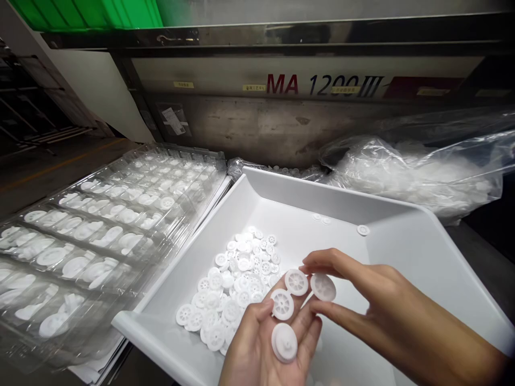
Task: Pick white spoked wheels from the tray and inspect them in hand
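Observation:
My left hand (263, 343) is palm up over the white tray (402, 241) and carries three white plastic gears (284, 321) on its fingers and palm. My right hand (362, 292) comes in from the right and pinches one more white gear (323, 287) between thumb and forefinger, right beside the gears in the left hand. A pile of several loose white gears (233, 289) lies in the tray's near left part, just beyond the left hand.
Clear plastic blister trays (100, 230) filled with white gears are stacked to the left. Clear bags of white parts (410, 171) lie behind the tray on the right. A grey machine marked MA 1200 (322, 86) stands across the back.

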